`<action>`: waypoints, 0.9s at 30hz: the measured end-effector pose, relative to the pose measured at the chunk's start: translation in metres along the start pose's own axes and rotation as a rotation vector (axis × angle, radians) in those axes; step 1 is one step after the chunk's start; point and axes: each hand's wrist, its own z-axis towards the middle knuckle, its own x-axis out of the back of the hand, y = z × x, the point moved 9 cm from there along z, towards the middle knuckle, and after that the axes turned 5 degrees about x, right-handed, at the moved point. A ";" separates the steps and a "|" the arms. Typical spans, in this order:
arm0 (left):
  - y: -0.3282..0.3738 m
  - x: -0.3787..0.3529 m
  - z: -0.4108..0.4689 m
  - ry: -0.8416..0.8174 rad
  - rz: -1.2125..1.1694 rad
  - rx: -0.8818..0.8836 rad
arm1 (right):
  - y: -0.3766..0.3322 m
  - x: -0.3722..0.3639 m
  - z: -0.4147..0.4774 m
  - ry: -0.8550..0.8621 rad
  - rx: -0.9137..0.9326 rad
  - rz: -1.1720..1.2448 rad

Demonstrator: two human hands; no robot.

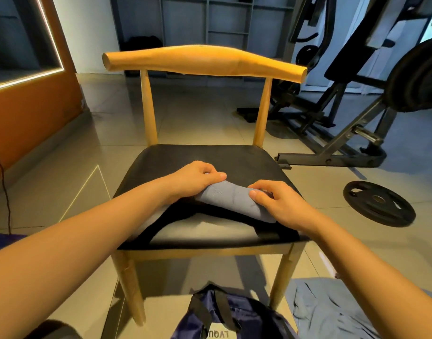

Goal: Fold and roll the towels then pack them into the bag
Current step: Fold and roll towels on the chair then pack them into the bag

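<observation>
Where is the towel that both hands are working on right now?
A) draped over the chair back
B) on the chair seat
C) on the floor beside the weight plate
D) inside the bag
B: the rolled towel lies on the chair seat, with the left hand and right hand gripping its ends, while the bag sits on the floor below.

A wooden chair [205,62] stands on tiled floor [198,118], a weight plate [379,203] beside it, perhaps shelving [210,20] behind.

left hand [198,178] — fingers curled | right hand [282,203] — fingers curled | forearms extended
</observation>
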 end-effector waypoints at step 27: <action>-0.167 -0.291 -0.084 -0.533 0.658 -0.201 | 0.151 -0.264 -0.268 -0.208 -0.887 0.720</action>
